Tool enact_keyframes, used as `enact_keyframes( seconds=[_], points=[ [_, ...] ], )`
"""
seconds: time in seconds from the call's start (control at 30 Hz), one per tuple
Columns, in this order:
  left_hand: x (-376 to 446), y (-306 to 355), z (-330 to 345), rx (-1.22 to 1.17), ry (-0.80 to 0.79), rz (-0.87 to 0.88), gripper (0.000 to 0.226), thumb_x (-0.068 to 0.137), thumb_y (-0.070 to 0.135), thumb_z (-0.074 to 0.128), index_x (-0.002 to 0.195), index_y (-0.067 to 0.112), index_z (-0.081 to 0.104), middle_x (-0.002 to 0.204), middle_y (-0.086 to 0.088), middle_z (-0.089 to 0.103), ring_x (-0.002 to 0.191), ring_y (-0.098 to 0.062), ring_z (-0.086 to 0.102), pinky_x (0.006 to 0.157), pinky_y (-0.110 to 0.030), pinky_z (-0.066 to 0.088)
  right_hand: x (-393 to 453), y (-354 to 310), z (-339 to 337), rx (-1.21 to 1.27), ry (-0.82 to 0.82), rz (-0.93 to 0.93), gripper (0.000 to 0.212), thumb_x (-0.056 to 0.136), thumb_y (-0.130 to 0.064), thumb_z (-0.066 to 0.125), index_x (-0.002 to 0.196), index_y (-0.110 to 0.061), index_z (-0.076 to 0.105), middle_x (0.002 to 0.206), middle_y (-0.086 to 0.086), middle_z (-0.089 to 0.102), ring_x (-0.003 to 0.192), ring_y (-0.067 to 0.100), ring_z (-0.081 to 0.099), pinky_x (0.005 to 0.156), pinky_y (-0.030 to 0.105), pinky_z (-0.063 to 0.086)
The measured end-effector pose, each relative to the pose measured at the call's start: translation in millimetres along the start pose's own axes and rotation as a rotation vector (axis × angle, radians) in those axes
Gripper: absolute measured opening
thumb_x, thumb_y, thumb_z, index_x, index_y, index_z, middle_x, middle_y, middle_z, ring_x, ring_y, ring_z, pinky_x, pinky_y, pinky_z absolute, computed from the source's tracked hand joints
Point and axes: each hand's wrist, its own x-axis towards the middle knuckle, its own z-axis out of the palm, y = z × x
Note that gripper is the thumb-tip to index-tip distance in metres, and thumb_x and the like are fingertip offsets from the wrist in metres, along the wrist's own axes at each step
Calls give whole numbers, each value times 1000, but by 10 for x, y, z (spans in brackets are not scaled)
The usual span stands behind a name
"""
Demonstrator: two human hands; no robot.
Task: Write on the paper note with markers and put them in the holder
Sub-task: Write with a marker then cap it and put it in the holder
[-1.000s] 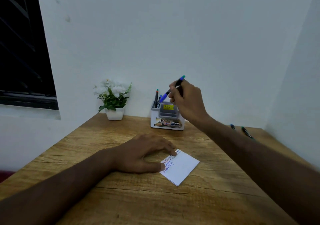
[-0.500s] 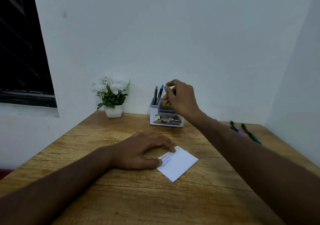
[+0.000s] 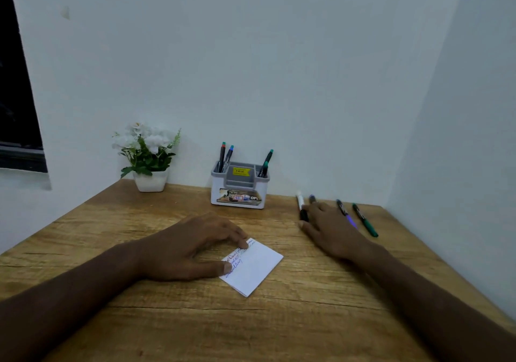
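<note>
the left hand (image 3: 192,246) pinned the note (image 3: 255,268) with spread fingers; the right hand (image 3: 329,226) lay flat over a marker (image 3: 301,208) at two o'clock. light, slick, rigid: best pinched mid-barrel.

Four markers (image 3: 226,157) stood in one holder (image 3: 239,194); four more markers (image 3: 364,220) lay on the bench (image 3: 307,319). There was one paper note (image 3: 255,268), one potted flower plant (image 3: 148,156) and two hands (image 3: 190,246).
</note>
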Motion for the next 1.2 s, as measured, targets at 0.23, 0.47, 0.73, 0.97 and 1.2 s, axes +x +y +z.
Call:
enact_keyframes(
  seconds=[0.23, 0.47, 0.73, 0.97, 1.2],
  points=[
    [3, -10, -7, 5, -6, -1, 46, 102, 58, 60, 147, 49, 51, 155, 36, 41, 145, 8, 36, 118, -33, 35, -53, -139, -88, 251, 164, -132, 44, 103, -39, 62, 144, -21, 61, 141, -1, 67, 129, 19, 62, 110, 34, 47],
    [7, -11, -2, -3, -12, 0, 46, 102, 58, 59, 147, 51, 50, 154, 38, 40, 146, 8, 36, 119, -34, 36, 38, 366, -111, 35, 176, 457, 68, 98, -66, 49, 153, -27, 44, 161, 18, 40, 148, 46, 36, 116, 63, 36],
    [8, 10, -14, -11, -16, -6, 46, 103, 57, 59, 148, 49, 50, 155, 35, 41, 146, 8, 37, 119, -35, 37, 48, 118, 132, 84, -29, 388, 53, 106, -58, 32, 136, -21, 54, 147, 18, 54, 135, 40, 51, 113, 59, 42],
    [0, 23, -23, -8, -28, -13, 46, 103, 55, 59, 148, 49, 49, 156, 35, 40, 146, 9, 35, 120, -32, 36, -45, -195, -54, 403, 166, 85, 41, 113, -24, 41, 151, -13, 52, 150, 10, 60, 135, 26, 56, 103, 30, 40],
    [-21, 92, -42, -24, 22, 8, 46, 103, 53, 61, 147, 44, 51, 153, 31, 46, 143, 2, 44, 116, -40, 43, -76, -174, -188, 327, 386, 54, 6, 94, -30, 77, 90, -25, 76, 90, -5, 75, 75, 2, 63, 65, 10, 40]
  ],
)
